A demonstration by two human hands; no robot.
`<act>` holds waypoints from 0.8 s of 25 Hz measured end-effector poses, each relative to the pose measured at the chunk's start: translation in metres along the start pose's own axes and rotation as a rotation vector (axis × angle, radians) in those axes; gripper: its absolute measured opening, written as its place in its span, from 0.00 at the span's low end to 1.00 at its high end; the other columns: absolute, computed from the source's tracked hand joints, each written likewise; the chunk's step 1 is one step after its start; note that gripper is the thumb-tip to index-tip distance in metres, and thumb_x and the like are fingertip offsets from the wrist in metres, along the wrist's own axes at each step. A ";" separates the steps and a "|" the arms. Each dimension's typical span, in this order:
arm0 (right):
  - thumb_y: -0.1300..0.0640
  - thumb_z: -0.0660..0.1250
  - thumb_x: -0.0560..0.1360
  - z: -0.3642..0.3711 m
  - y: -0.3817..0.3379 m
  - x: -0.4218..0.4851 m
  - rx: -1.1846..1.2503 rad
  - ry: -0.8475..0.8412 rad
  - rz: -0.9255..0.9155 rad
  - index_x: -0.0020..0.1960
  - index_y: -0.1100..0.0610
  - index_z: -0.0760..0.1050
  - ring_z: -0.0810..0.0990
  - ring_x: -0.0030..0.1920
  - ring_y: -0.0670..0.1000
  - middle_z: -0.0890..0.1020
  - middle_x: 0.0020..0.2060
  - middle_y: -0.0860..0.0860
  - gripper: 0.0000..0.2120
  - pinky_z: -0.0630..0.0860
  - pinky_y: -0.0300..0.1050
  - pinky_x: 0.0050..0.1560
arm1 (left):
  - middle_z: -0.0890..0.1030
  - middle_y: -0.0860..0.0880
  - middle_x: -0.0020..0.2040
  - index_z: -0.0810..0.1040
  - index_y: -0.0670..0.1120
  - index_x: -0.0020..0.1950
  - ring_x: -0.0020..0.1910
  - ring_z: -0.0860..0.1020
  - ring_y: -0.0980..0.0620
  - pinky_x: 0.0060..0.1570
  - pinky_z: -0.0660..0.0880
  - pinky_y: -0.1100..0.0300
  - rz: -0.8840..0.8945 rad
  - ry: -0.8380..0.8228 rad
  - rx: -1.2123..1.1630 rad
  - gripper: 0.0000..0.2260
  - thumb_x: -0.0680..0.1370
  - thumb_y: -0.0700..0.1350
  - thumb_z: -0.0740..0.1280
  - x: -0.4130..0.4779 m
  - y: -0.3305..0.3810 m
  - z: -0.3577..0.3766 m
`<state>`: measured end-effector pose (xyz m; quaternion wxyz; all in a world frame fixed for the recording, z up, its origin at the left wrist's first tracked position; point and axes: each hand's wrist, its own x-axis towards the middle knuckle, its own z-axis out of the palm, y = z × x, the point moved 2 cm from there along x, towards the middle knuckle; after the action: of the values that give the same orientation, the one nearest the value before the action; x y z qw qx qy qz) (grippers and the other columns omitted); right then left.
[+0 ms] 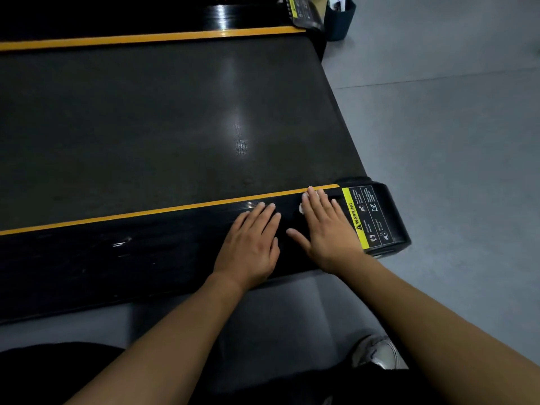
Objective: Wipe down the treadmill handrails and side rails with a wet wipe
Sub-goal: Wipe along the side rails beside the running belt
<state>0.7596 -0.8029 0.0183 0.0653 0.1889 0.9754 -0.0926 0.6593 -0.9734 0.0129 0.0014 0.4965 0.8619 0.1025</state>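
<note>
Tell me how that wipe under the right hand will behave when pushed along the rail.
The wipe is probably limp: only small white edges peek past the flat right hand, so it may bunch. The side rail looks glossy, so it likely glides easily.

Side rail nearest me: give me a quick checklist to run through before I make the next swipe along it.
1. Wipe under the right hand: ok, its white edge shows beside the fingers.
2. Right hand flat on the side rail: ok.
3. Path leftward free: not ok, the left hand lies flat on the rail right beside it.
4. Rail end by the warning label reached: ok, the right hand lies next to it.
5. Wipe wet enough: cannot tell.
</note>
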 end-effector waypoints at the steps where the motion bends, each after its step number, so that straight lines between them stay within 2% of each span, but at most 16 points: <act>1: 0.25 0.28 0.74 -0.003 0.008 0.002 -0.008 -0.002 0.004 0.84 0.58 0.45 0.40 0.83 0.52 0.45 0.84 0.54 0.51 0.40 0.53 0.82 | 0.68 0.45 0.79 0.70 0.44 0.77 0.80 0.63 0.46 0.78 0.61 0.46 0.002 0.000 -0.002 0.25 0.82 0.51 0.56 0.000 0.000 0.000; 4: 0.27 0.35 0.77 -0.009 0.033 0.003 0.020 0.015 0.197 0.84 0.58 0.43 0.39 0.83 0.53 0.43 0.84 0.54 0.46 0.40 0.54 0.82 | 0.66 0.46 0.80 0.68 0.44 0.79 0.81 0.61 0.47 0.78 0.60 0.46 0.008 -0.018 -0.001 0.25 0.82 0.51 0.55 0.000 0.000 0.002; 5: 0.27 0.34 0.77 -0.009 0.027 0.005 0.032 0.006 0.198 0.84 0.59 0.43 0.39 0.83 0.54 0.43 0.83 0.55 0.47 0.40 0.54 0.82 | 0.66 0.46 0.81 0.68 0.44 0.79 0.81 0.60 0.48 0.79 0.60 0.46 0.013 -0.022 0.004 0.26 0.83 0.51 0.55 0.001 0.000 0.003; 9: 0.26 0.25 0.73 0.001 -0.005 0.008 -0.078 -0.028 -0.116 0.84 0.59 0.42 0.37 0.82 0.53 0.42 0.83 0.55 0.51 0.38 0.56 0.82 | 0.65 0.46 0.81 0.67 0.44 0.80 0.82 0.59 0.48 0.79 0.60 0.46 0.028 -0.038 0.014 0.26 0.83 0.52 0.53 0.001 0.000 0.003; 10: 0.26 0.25 0.74 -0.001 0.003 0.009 -0.076 -0.024 -0.118 0.84 0.58 0.42 0.37 0.82 0.53 0.43 0.83 0.54 0.50 0.38 0.56 0.82 | 0.65 0.46 0.81 0.66 0.44 0.80 0.82 0.59 0.48 0.79 0.60 0.46 0.029 -0.040 0.010 0.26 0.83 0.52 0.53 0.001 -0.001 0.003; 13: 0.27 0.31 0.76 -0.006 0.032 0.004 -0.004 0.053 0.155 0.84 0.58 0.44 0.40 0.83 0.53 0.45 0.84 0.54 0.48 0.39 0.56 0.82 | 0.64 0.47 0.81 0.66 0.45 0.80 0.82 0.58 0.48 0.79 0.59 0.46 0.023 -0.043 0.007 0.26 0.83 0.51 0.53 0.001 0.000 0.002; 14: 0.27 0.33 0.76 -0.005 0.027 0.002 0.002 0.041 0.173 0.84 0.59 0.44 0.40 0.83 0.53 0.45 0.84 0.55 0.47 0.40 0.56 0.82 | 0.64 0.46 0.81 0.66 0.45 0.80 0.82 0.59 0.48 0.79 0.59 0.46 0.023 -0.040 0.006 0.26 0.83 0.51 0.53 0.002 -0.001 0.002; 18: 0.27 0.33 0.78 0.007 -0.002 -0.011 -0.082 0.022 -0.118 0.84 0.58 0.45 0.40 0.83 0.53 0.44 0.83 0.54 0.47 0.41 0.56 0.82 | 0.65 0.46 0.81 0.67 0.45 0.80 0.81 0.60 0.48 0.79 0.59 0.47 0.024 -0.041 0.000 0.26 0.83 0.51 0.54 0.002 -0.001 0.002; 20: 0.28 0.34 0.79 0.004 0.020 -0.017 -0.046 0.095 -0.011 0.84 0.59 0.49 0.44 0.83 0.53 0.49 0.83 0.54 0.46 0.43 0.57 0.82 | 0.65 0.46 0.81 0.66 0.45 0.80 0.81 0.59 0.48 0.80 0.58 0.47 0.026 -0.049 0.011 0.26 0.83 0.51 0.53 0.002 0.000 0.002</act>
<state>0.7828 -0.7918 0.0144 0.0229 0.1862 0.9803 -0.0614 0.6585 -0.9718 0.0115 0.0183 0.5102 0.8555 0.0859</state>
